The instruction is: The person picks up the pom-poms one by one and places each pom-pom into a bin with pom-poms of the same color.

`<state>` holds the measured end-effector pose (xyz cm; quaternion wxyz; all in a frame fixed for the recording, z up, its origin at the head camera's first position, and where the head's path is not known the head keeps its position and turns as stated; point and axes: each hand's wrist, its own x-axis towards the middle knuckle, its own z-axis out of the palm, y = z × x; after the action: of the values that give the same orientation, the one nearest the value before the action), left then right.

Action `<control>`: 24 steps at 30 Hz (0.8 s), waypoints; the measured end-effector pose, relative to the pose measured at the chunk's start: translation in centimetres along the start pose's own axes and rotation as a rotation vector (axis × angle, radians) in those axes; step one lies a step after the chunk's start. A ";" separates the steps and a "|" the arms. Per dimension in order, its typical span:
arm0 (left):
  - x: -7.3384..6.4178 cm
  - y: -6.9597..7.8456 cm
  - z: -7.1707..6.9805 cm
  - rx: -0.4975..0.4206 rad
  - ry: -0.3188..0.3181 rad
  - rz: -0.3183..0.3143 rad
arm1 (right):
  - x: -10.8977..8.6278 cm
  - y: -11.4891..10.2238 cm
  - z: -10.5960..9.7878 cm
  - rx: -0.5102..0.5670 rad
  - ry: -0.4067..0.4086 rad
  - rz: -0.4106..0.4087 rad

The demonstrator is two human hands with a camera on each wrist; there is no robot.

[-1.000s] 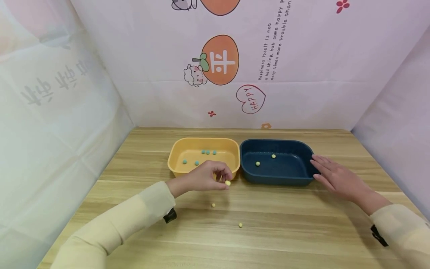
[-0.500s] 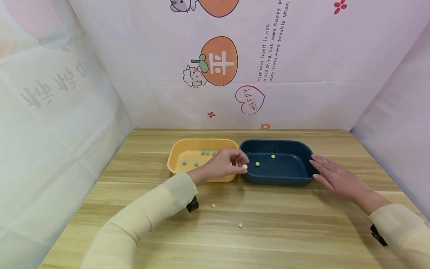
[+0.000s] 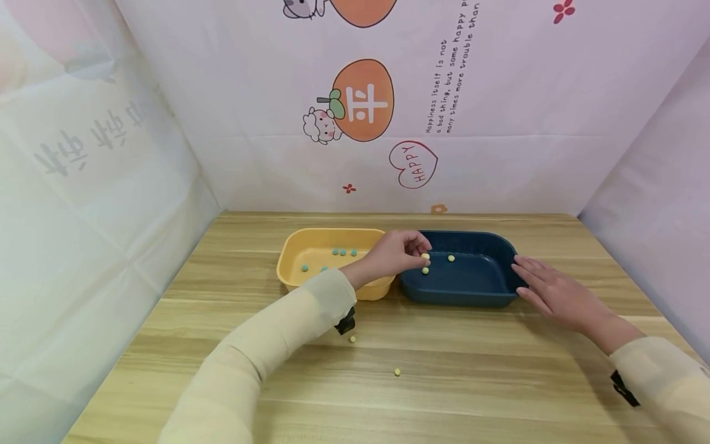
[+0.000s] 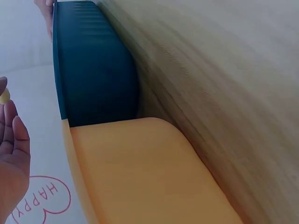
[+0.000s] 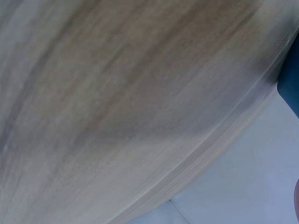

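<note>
My left hand (image 3: 396, 253) pinches a small yellow ball (image 3: 425, 256) between thumb and fingertips, over the left end of the dark blue tray (image 3: 460, 298). In the left wrist view that yellow ball (image 4: 4, 97) shows at the left edge, above the tray's rim. Inside the blue tray lie two more yellow balls, one (image 3: 451, 258) near its middle and one (image 3: 425, 271) just below the pinched one. My right hand (image 3: 557, 293) rests with straight fingers against the tray's right end. Only a sliver of it shows in the right wrist view.
A yellow tray (image 3: 283, 265) with several teal balls (image 3: 343, 252) stands directly left of the blue one; my left forearm crosses its front corner. Nearer on the wooden table (image 3: 471, 382) lie two yellow balls, one (image 3: 352, 339) by the left wrist strap, another (image 3: 397, 372) closer. Printed cloth (image 3: 499, 166) hangs behind.
My left hand, pinching the yellow ball, has moved right and away from me, from in front of the yellow tray to over the blue tray. The right hand has stayed in place.
</note>
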<state>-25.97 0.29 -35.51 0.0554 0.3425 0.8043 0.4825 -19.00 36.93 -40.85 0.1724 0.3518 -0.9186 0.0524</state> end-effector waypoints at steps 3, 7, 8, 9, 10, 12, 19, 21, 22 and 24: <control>0.8 0.1 0.4 0.005 0.015 -0.017 | 0.0 0.1 0.0 0.001 0.007 -0.006; 1.7 0.2 1.0 0.009 0.035 -0.042 | 0.0 0.1 -0.1 0.003 0.009 -0.012; 1.9 0.2 1.1 0.013 0.041 -0.047 | 0.0 0.0 -0.1 0.004 0.007 -0.012; 2.1 0.2 1.3 0.013 0.047 -0.054 | 0.0 0.0 -0.1 0.005 0.004 -0.011; 2.2 0.2 1.4 0.014 0.053 -0.064 | 0.0 0.0 -0.1 0.005 0.002 -0.009; 2.5 0.2 1.7 0.018 0.067 -0.084 | 0.0 0.0 -0.1 0.006 -0.003 -0.005; 3.2 -0.3 2.3 0.052 0.105 -0.141 | 0.0 -0.1 -0.1 0.005 -0.014 0.009; 3.4 -0.5 2.5 0.055 0.107 -0.149 | 0.0 -0.1 -0.1 0.003 -0.012 0.009; 3.4 -0.6 2.5 0.057 0.107 -0.153 | 0.0 -0.1 0.0 0.002 -0.011 0.007; 3.5 -0.7 2.7 0.066 0.108 -0.165 | -0.1 -0.1 0.0 -0.002 -0.007 0.005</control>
<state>-27.88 4.19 -36.70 0.0404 0.2503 0.8469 0.4674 -18.91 36.94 -40.83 0.1695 0.3497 -0.9200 0.0510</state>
